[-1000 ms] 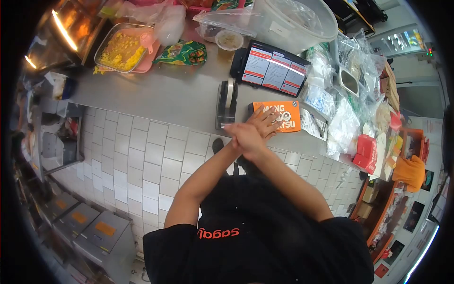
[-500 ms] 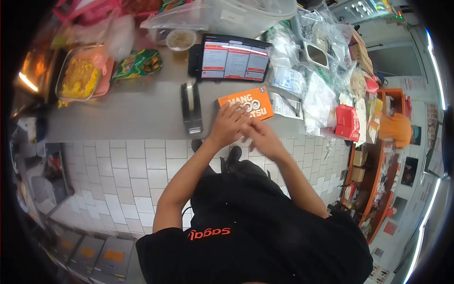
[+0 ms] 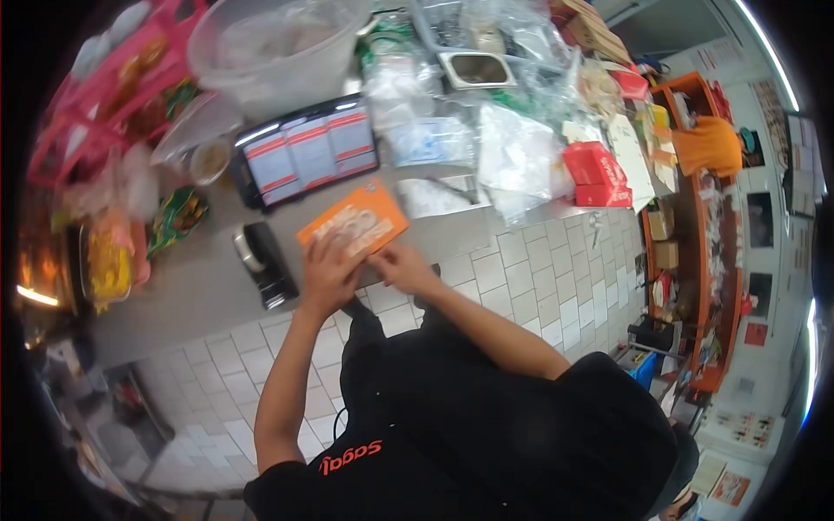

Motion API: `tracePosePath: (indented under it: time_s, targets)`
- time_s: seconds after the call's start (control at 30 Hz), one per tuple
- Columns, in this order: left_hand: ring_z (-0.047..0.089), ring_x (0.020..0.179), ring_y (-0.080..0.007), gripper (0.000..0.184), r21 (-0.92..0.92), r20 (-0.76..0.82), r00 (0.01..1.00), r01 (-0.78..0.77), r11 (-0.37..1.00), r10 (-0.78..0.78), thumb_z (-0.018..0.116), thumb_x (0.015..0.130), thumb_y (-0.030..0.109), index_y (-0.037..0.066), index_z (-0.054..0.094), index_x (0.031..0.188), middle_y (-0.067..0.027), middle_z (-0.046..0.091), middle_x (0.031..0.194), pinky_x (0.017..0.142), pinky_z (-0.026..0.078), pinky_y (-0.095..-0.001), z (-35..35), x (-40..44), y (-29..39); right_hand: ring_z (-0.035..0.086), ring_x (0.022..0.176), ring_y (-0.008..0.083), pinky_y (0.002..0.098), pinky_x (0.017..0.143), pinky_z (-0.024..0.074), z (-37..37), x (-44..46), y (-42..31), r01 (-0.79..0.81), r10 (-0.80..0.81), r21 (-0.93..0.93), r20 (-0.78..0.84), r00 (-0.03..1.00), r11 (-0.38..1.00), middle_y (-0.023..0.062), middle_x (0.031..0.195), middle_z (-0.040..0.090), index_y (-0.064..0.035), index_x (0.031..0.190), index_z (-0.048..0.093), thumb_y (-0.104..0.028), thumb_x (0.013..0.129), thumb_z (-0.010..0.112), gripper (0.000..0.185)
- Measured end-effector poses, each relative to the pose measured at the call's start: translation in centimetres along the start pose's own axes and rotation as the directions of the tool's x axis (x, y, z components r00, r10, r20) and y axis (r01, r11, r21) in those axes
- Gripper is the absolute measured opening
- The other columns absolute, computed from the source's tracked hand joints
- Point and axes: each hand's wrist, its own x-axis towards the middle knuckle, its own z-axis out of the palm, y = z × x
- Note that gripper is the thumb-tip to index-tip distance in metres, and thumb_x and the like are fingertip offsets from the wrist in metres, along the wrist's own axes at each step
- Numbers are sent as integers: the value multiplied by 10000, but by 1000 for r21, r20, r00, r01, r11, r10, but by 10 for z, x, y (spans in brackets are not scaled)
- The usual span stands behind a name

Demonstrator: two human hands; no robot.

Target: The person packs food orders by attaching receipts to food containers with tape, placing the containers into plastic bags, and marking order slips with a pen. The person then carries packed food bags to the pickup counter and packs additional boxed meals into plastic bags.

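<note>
An orange cardboard box (image 3: 380,208) with white lettering lies on the grey counter, turned at an angle. Spread across its near left part are the fingers of my left hand (image 3: 328,276), resting on the lid and covering some of the print. My right hand (image 3: 404,269) is at the box's near edge, its fingers curled in and pinched against that edge; the fingertips are partly hidden. To the left of the box stands a black tape dispenser (image 3: 269,271). Behind the box a tablet (image 3: 308,154) in a black case shows red and white panels.
A paper slip (image 3: 434,198) with a pen lies right of the box. Plastic bags (image 3: 517,156), a metal container (image 3: 476,71) and a red box (image 3: 597,174) crowd the right side. A large clear tub (image 3: 269,78) stands at the back. Another person in orange (image 3: 708,146) is far right.
The view has swung to the right, so the counter appears tilted. My right hand has lowered from above my left hand to the box's near edge. My left hand stays on the box.
</note>
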Motion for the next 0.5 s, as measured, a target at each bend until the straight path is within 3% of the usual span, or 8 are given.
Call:
tracePosePath:
  time_s: [0.13,0.23,0.27,0.3,0.33,0.37,0.43,0.5]
  targets:
    - [467,1253,-347,261,59,25,995,99,993,-101,746,747,156,141,711,1006,-110,581,1222,1106,252,-529,-1,11,11,620,623,257,375,593,486,-6,24,30,425,-532,-510,-77,843,748,112,723,643,-33,798,636,-340,877,660,317]
    - [477,1240,-359,331,165,58,987,137,977,-148,750,735,117,80,669,1054,-116,579,1231,1130,224,-549,6,19,19,613,701,321,410,658,488,-83,13,10,491,-440,-445,220,870,749,123,729,638,-50,779,631,-321,849,670,282]
    - [471,1243,-357,392,218,47,973,209,953,-224,744,731,98,62,638,1107,-117,582,1233,1134,214,-558,8,22,24,616,724,321,428,673,482,-122,6,-4,425,-434,-353,58,899,834,123,719,627,-49,756,614,-263,845,663,237]
    - [466,1247,-355,453,272,32,952,284,920,-304,738,727,79,43,608,1160,-117,585,1236,1139,204,-566,9,26,34,619,734,317,421,673,482,-164,26,18,518,-595,-384,-111,796,765,131,761,627,-42,809,624,-191,843,642,153]
    - [491,1219,-348,522,390,4,928,341,855,-372,746,740,125,13,556,1214,-136,596,1208,1116,248,-540,7,36,53,617,739,312,413,681,483,-212,39,28,360,-480,-393,-269,835,846,134,816,628,-41,868,628,-153,839,632,116]
    - [504,1200,-344,515,351,-91,933,356,866,-347,749,743,139,19,562,1208,-141,598,1204,1097,274,-524,14,51,73,618,761,315,416,715,487,-257,62,49,375,-553,-454,-369,747,808,147,846,621,-50,955,647,-154,831,640,161]
    - [531,1162,-336,502,274,-272,918,362,891,-290,756,748,167,30,575,1196,-153,601,1196,1060,325,-493,37,88,121,627,813,321,420,735,499,-326,98,79,290,-525,-593,-270,807,751,154,888,626,-67,1007,668,-160,831,643,200]
    - [554,1110,-333,511,79,-203,954,241,967,-222,768,750,212,36,580,1191,-154,604,1181,988,387,-455,89,123,159,619,916,334,442,793,499,-355,108,78,348,-475,-665,-13,880,661,153,961,624,-83,1045,671,-181,824,639,245]
